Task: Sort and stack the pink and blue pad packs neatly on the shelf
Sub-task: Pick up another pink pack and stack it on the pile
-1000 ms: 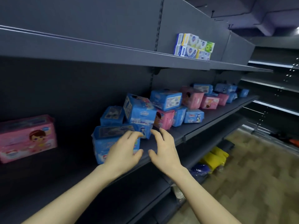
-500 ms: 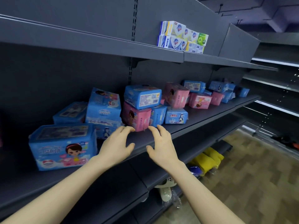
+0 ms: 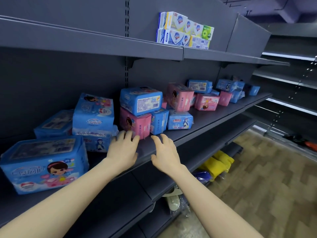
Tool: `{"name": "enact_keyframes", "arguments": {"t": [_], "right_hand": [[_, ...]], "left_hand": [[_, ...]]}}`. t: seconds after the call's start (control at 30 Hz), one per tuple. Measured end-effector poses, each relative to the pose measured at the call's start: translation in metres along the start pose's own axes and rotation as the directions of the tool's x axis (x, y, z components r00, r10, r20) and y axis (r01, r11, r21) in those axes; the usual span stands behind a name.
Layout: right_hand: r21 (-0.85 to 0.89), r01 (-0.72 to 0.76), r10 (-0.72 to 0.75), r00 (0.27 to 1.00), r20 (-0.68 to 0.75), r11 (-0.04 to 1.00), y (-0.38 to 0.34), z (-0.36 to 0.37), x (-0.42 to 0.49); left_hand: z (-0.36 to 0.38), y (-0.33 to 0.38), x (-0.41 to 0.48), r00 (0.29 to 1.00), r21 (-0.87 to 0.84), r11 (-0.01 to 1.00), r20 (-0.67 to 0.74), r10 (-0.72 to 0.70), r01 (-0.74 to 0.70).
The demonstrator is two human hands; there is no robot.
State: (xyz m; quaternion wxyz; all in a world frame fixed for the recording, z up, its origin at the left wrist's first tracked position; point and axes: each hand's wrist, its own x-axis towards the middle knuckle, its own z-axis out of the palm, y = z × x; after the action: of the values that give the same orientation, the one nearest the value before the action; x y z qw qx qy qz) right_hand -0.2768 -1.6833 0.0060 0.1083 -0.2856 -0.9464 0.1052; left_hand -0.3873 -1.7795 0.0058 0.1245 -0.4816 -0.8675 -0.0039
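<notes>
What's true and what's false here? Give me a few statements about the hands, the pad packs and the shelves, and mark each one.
1. Neither the left hand nor the right hand holds a pack. True.
2. A blue barcode pack lies on top of a pink pack. True.
3. The soap boxes stand on the same shelf as the pad packs. False: they stand on the upper shelf, one level above.
4. The large blue pack at the left has a pink pack on top. False: nothing lies on it.
</notes>
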Motion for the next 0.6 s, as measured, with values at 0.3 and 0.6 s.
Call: {"name": "enact_keyframes", "arguments": {"t": [0.3,0.6], "right_hand": [[-0.081,-0.06,0.053,0.995,-0.088,0.995,0.001,-0.024,0.046],[-0.038,-0.05,0.042,0.982,-0.186,0.998,0.012,-0.028,0.086]], "left_hand": [[-0.009,-0.004,0.048,0.997,-0.042,0.999,-0.073,0.007,-0.01],[-0.019,-0.009,0.085,0.991,-0.141,0.988,-0.114,-0.076,0.059]]}}
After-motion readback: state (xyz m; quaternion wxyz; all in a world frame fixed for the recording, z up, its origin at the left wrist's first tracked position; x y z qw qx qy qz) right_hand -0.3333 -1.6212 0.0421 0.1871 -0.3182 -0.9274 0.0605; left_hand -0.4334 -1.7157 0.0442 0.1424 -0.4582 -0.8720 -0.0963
